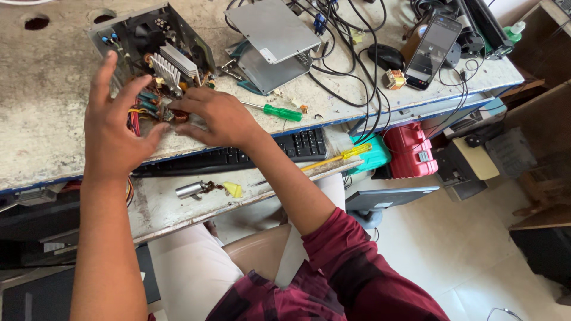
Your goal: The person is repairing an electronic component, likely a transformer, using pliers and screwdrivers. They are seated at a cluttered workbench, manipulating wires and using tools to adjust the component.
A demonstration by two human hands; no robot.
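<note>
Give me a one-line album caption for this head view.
Both hands, left and right, work inside an opened power supply on a cluttered bench, green screwdriver nearby.

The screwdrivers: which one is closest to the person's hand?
The green-handled screwdriver, lying on the bench top just beside the right hand. The yellow-handled screwdriver lies lower, by the keyboard.

My left hand spreads open beside the power supply; my right hand pinches its wires. A green screwdriver lies near.

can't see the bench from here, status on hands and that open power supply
Left hand open, fingers spread. Right hand fingertips on open power supply. Green screwdriver beside it.
</note>
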